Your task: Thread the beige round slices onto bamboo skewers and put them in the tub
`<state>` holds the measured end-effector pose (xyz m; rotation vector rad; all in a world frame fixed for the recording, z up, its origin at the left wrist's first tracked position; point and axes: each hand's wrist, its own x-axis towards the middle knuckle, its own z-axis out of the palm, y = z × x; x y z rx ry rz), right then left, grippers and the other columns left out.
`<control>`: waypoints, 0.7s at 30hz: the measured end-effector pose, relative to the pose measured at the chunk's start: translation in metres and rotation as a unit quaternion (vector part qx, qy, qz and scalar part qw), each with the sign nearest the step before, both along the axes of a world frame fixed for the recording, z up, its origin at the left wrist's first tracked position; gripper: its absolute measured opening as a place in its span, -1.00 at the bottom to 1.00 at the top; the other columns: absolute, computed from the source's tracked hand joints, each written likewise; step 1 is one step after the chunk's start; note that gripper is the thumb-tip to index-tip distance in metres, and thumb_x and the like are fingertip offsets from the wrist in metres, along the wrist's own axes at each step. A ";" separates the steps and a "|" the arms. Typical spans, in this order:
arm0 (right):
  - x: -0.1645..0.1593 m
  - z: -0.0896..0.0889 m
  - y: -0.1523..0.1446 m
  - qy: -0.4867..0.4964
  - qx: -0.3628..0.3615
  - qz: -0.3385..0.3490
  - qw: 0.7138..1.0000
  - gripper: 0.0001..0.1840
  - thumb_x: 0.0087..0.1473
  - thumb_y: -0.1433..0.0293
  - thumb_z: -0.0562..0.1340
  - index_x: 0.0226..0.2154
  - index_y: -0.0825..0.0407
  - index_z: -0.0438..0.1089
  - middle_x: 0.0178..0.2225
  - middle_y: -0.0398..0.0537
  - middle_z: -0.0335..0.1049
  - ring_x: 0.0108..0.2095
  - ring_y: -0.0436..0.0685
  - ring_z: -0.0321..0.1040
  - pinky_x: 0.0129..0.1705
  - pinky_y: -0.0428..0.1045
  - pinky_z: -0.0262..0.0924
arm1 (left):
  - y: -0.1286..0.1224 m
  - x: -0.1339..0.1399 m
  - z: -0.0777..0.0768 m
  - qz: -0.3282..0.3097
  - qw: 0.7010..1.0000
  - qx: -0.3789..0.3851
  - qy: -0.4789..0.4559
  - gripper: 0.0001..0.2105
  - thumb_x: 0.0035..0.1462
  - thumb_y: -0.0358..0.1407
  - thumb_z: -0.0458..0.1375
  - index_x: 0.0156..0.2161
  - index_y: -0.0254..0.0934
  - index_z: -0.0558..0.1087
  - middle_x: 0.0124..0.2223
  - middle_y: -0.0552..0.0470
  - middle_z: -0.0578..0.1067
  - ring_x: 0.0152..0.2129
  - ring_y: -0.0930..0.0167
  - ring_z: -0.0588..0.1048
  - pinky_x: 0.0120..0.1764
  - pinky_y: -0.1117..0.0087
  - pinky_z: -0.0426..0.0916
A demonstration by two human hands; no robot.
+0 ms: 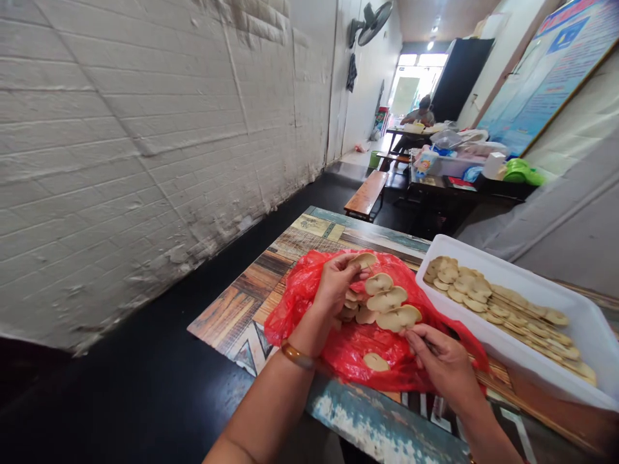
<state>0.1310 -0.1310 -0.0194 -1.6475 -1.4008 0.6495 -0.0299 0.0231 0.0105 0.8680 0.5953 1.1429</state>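
- With our left hand (333,283) we pinch one slice (363,260) between thumb and fingertips, nearly closed.
- With our right hand (447,361) we have thumb and forefinger together on the lower end of a row of slices (387,300); whether a thin stick lies in that grip, we cannot tell.
- Our left wrist, with a brown bangle (296,355), crosses in front of the red bag (300,296) and partly hides a pile of slices (351,303); our right hand covers the bag's near right part.
- The bag lies on the table (232,309), close against the tub (507,278) on our right.
- Past the table we see a bench (367,193), a cluttered dark table with a cup (425,162) and green bowls (516,170), and a seated person (424,113) beyond.
- A fan (374,23) hangs on the white wall (145,129), which is brick-patterned and flaking near the floor.
- The slices look flat, pale yellow and round to oval; the bag is thin, shiny and crumpled; the table has a wood-patchwork top with a worn blue-green edge.
- In the open bag we find the pile and one loose slice (376,362) nearest us.
- The tub, white and oblong, holds long overlapping rows (522,316) of similar slices.
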 end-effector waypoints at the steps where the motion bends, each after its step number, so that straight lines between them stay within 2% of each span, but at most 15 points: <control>1: -0.001 0.001 0.000 -0.012 0.002 0.005 1.000 -0.63 0.08 0.11 0.15 -0.41 0.04 0.49 -0.64 -0.16 0.29 -0.67 0.01 0.22 -0.63 -0.11 0.13 | 0.001 -0.001 0.000 0.006 1.000 -0.005 0.002 -0.70 -0.20 -0.30 0.32 -0.29 -0.37 0.49 -0.40 -0.01 0.54 -0.53 0.45 0.50 -0.36 0.41 0.40; 8: -0.010 0.009 -0.003 -0.061 0.008 -0.015 0.998 -0.61 0.10 0.13 0.12 -0.42 0.06 0.50 -0.62 -0.14 0.37 -0.65 0.02 0.28 -0.61 -0.13 0.16 | 0.004 -0.004 0.002 0.057 0.997 0.020 0.055 -0.64 -0.22 -0.35 0.30 -0.22 -0.36 0.45 -0.50 0.05 0.51 -0.58 0.46 0.48 -0.53 0.54 0.24; 14: -0.009 0.011 -0.001 -0.082 0.015 -0.015 0.996 -0.60 0.09 0.13 0.12 -0.43 0.07 0.52 -0.63 -0.12 0.40 -0.61 0.05 0.34 -0.54 -0.10 0.25 | 0.006 -0.004 -0.001 0.058 0.996 0.029 0.054 -0.64 -0.21 -0.37 0.29 -0.19 -0.34 0.46 -0.47 0.07 0.52 -0.57 0.51 0.45 -0.45 0.52 0.27; 21: -0.003 0.005 -0.001 -0.081 0.009 -0.007 0.997 -0.56 0.11 0.11 0.11 -0.36 0.12 0.53 -0.61 -0.10 0.42 -0.62 0.05 0.34 -0.52 -0.09 0.28 | 0.003 -0.003 0.004 0.066 0.996 0.032 0.059 -0.64 -0.20 -0.36 0.28 -0.19 -0.36 0.46 -0.47 0.07 0.51 -0.57 0.51 0.43 -0.43 0.50 0.27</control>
